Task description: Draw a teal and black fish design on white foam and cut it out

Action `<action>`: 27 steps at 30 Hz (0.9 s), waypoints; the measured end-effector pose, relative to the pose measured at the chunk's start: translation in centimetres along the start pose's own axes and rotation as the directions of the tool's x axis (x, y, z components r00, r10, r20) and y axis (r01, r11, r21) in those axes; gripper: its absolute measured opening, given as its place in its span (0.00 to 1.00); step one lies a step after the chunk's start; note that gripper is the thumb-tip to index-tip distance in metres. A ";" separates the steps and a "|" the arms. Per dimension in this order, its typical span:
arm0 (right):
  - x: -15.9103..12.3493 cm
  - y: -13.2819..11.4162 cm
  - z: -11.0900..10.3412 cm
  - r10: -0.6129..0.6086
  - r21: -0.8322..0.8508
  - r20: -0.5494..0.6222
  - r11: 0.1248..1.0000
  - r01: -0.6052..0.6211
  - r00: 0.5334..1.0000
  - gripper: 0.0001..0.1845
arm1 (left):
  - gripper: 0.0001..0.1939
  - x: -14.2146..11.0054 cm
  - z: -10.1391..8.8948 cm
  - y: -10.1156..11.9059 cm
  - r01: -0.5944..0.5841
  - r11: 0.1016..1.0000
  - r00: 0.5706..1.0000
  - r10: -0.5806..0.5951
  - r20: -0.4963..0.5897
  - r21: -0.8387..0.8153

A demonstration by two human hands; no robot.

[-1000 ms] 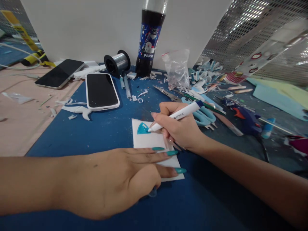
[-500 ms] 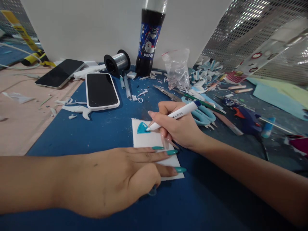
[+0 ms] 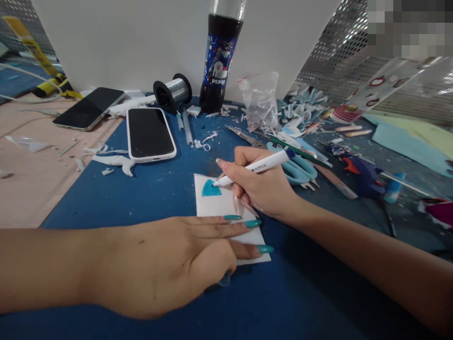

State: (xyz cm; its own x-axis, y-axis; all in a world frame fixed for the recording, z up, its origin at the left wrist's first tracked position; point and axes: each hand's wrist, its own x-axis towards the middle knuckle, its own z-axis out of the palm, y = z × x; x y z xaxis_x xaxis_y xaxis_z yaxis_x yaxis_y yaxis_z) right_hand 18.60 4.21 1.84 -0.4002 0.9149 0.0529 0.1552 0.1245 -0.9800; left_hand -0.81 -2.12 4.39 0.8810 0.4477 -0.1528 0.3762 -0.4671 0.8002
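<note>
A white sheet of card or foam point(image 3: 212, 206) lies on the blue table, with a blue wedge shape point(image 3: 211, 189) coloured near its far left corner. Pinched in my right hand point(image 3: 265, 186) is a white acrylic marker point(image 3: 260, 166) with a dark blue end. Its tip touches the upper right side of the wedge. My left hand point(image 3: 184, 259) lies across the near part of the sheet, fingers stretched out and pressing it down. Its thumb is bent inward, and it holds nothing that I can see.
Two phones point(image 3: 151, 134) and a wire spool point(image 3: 172, 93) lie at the back left. A Pepsi bottle point(image 3: 220, 61) stands by the white panel. To the right are scissors point(image 3: 297, 169), a glue gun point(image 3: 366, 174), a plastic bag point(image 3: 260, 101) and several foam scraps.
The marker tip has moved slightly up and left along the wedge. The white gap inside the wedge is now filled with blue. My left hand has stayed in place.
</note>
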 end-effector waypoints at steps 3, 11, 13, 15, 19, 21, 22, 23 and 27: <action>0.0 -0.1 0.0 -0.004 0.005 -0.016 1.000 0.004 1.000 0.25 | 0.30 0.0 0.0 -0.1 0.005 1.000 1.000 -0.005 0.008 0.008; 0.0 -0.2 0.1 0.004 0.021 -0.047 1.000 -0.003 0.999 0.24 | 0.29 0.0 -0.2 0.0 0.017 0.999 0.999 -0.018 0.040 0.030; 0.0 -0.2 0.1 0.017 0.012 -0.059 1.000 -0.017 0.998 0.23 | 0.30 0.0 -0.2 0.1 0.015 0.999 0.999 -0.017 0.041 0.046; 0.1 -0.2 0.2 0.013 0.012 -0.063 1.000 -0.012 0.998 0.23 | 0.30 0.0 -0.2 0.0 -0.004 0.998 0.999 0.001 0.039 0.067; 0.0 -0.1 0.1 -0.021 0.033 -0.043 0.999 0.022 0.999 0.23 | 0.28 -0.3 0.2 -0.4 -0.065 0.991 0.998 0.064 0.016 0.119; 0.0 -0.1 0.1 -0.021 0.026 -0.054 0.999 0.022 0.998 0.23 | 0.27 -0.3 0.4 -0.5 -0.094 0.987 0.995 0.092 0.025 0.132; 0.0 0.0 0.0 -0.019 0.026 -0.060 0.999 0.020 0.998 0.23 | 0.28 -0.3 0.4 -0.5 -0.090 0.988 0.996 0.087 0.028 0.129; 0.1 0.0 0.0 -0.017 0.032 -0.062 0.999 0.019 0.998 0.23 | 0.28 -0.2 0.4 -0.5 -0.073 0.990 0.997 0.069 0.031 0.119; 0.3 0.1 0.1 -0.044 0.137 -0.078 0.989 0.054 0.996 0.24 | 0.30 0.2 0.0 0.0 -0.029 0.998 0.998 0.026 0.051 0.058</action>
State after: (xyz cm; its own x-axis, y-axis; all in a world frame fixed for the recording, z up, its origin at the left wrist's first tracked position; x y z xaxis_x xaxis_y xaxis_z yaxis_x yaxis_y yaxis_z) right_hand 18.38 4.42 1.71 -0.3349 0.9357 0.1107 0.0076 0.1202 -0.9927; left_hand -0.66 -2.00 4.39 0.9041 0.3957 -0.1610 0.3662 -0.5235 0.7693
